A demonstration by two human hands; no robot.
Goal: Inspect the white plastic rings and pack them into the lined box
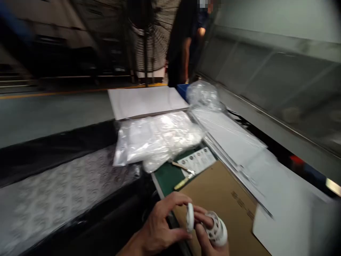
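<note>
Left hand (158, 225): pinching white disc (190, 217), edge-on. Right hand (205, 241), just beside: clasping perforated white part (220, 233), axis slanting rightward.

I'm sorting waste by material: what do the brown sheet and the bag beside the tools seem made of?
Brown sheet: looks like matt cardboard, given its flat tan face and printed marks. Bag: probably thin, glossy clear plastic, judging by its wrinkles and bright glints.

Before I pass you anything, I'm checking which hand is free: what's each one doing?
Left hand: closed, pinching a white disc on edge.
Right hand: closed on a white part with holes.
</note>
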